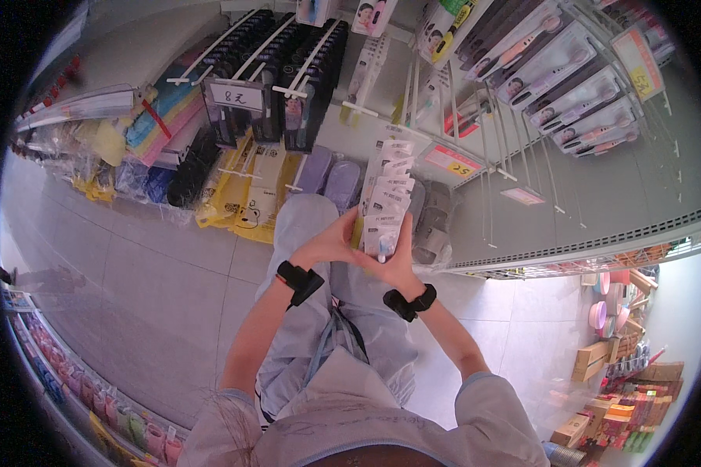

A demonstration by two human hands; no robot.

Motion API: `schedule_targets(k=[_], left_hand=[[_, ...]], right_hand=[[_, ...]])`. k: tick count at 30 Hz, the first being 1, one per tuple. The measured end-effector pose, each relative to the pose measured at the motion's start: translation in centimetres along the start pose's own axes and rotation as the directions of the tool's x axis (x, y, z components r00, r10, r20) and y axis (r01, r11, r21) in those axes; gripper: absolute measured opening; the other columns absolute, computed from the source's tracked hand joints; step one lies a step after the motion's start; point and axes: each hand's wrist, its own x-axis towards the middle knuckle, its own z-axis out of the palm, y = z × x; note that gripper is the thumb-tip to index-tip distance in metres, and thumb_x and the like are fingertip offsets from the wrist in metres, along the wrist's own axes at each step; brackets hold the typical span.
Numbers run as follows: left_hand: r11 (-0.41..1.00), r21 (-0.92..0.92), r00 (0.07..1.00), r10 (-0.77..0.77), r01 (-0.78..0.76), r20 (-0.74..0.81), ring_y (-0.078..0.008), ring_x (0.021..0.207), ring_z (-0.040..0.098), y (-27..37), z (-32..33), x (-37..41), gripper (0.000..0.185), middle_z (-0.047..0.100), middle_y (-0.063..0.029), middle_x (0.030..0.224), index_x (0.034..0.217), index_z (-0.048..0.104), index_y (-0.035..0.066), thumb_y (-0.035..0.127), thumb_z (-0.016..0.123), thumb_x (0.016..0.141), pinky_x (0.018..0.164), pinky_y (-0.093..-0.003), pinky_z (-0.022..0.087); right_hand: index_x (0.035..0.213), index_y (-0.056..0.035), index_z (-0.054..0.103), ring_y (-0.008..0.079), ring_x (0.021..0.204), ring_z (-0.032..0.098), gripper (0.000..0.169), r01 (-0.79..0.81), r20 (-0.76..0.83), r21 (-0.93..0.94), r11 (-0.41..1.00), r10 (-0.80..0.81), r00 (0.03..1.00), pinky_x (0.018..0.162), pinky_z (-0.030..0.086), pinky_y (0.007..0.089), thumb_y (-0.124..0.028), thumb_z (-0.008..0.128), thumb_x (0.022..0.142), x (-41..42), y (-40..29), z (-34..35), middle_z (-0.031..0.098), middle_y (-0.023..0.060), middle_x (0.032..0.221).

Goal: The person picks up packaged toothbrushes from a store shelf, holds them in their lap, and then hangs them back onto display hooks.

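My left hand (pixel 339 239) and my right hand (pixel 394 262) hold a row of packaged goods (pixel 388 201) on white cards between them. The front package has a clear blister with a small blue and white item inside. The cards stand one behind another, reaching away from me towards the display. My hands meet at the near end of the row, thumbs and fingers along its sides. Each wrist wears a black strapped device. Behind the hands lie lilac slippers (pixel 342 181) and grey slippers (pixel 435 216) in plastic wrap.
Black packages (pixel 298 111) hang from hooks at the upper left. Boxed brushes (pixel 561 76) hang at the upper right beside bare metal hooks (pixel 526 146). Yellow packages (pixel 251 210) lie low ahead. A price tag (pixel 453 160) juts out near the hands. Another shelf (pixel 93 403) stands lower left.
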Motion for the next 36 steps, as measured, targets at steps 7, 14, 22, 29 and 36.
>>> schedule_targets(k=[7, 14, 22, 29, 36], left_hand=[[0.982, -0.176, 0.996, -0.081, 0.075, -0.027, -0.0146, 0.113, 0.047, -2.6, -1.1, -3.1, 0.077, 0.049, -0.0044, 0.124, 0.129, 0.037, 0.005, 0.003, 0.076, 0.062, 0.097, -0.0326, 0.038], [0.773, -0.632, 0.949, -0.151, -0.061, -0.277, -0.0221, 0.11, 0.051, -6.5, -2.1, -4.5, 0.063, 0.051, -0.0073, 0.119, 0.127, 0.036, 0.005, 0.004, 0.067, 0.072, 0.096, -0.0369, 0.041], [0.719, -0.695, 0.9, -0.29, -0.019, -0.325, -0.0231, 0.105, 0.054, -7.3, -2.7, -5.0, 0.053, 0.053, -0.0084, 0.114, 0.125, 0.039, 0.006, 0.005, 0.061, 0.077, 0.092, -0.0375, 0.044], [0.74, -0.671, 0.878, -0.294, -0.04, -0.377, -0.0234, 0.099, 0.056, -7.8, -3.4, -4.7, 0.05, 0.055, -0.0089, 0.109, 0.123, 0.041, 0.006, 0.004, 0.058, 0.076, 0.09, -0.0384, 0.045], [0.768, -0.635, 0.875, -0.25, -0.082, -0.415, -0.0278, 0.104, 0.054, -8.8, -3.6, -4.6, 0.043, 0.056, -0.0126, 0.112, 0.118, 0.047, 0.003, 0.013, 0.057, 0.077, 0.095, -0.0419, 0.041]], right_hand=[[0.126, 0.0006, 0.03, 0.0211, 0.109, 0.046, 0.076, -0.031, 0.136, -0.153, 0.988, 0.052, 0.989, 0.092, 0.037, 0.0345, -0.019, 0.075, 0.068, -0.2, -0.9, 1.3, 0.045, 0.0131, 0.118], [0.091, -0.0031, 0.064, 0.0269, 0.082, 0.062, 0.031, -0.226, 0.136, -0.251, 0.941, 0.266, 0.954, 0.086, 0.036, 0.0415, -0.033, 0.059, 0.081, 2.1, 2.3, 2.8, 0.065, 0.0124, 0.081], [0.106, 0.0023, 0.055, 0.0136, 0.079, 0.059, 0.04, -0.366, 0.205, -0.351, 0.862, 0.452, 0.868, 0.071, 0.046, 0.028, -0.033, 0.054, 0.088, 2.8, 3.5, 3.9, 0.064, 0.0102, 0.09], [0.11, 0.0025, 0.052, 0.0123, 0.084, 0.057, 0.039, -0.382, 0.17, -0.151, 0.912, 0.404, 0.899, 0.074, 0.045, 0.0271, -0.03, 0.055, 0.088, 2.4, 4.0, 4.7, 0.062, 0.0085, 0.094], [0.105, 0.0036, 0.056, 0.0112, 0.09, 0.056, 0.032, -0.586, 0.132, -0.046, 0.809, 0.586, 0.799, 0.075, 0.045, 0.0259, -0.024, 0.053, 0.089, 3.0, 2.3, 3.9, 0.06, 0.008, 0.102]])
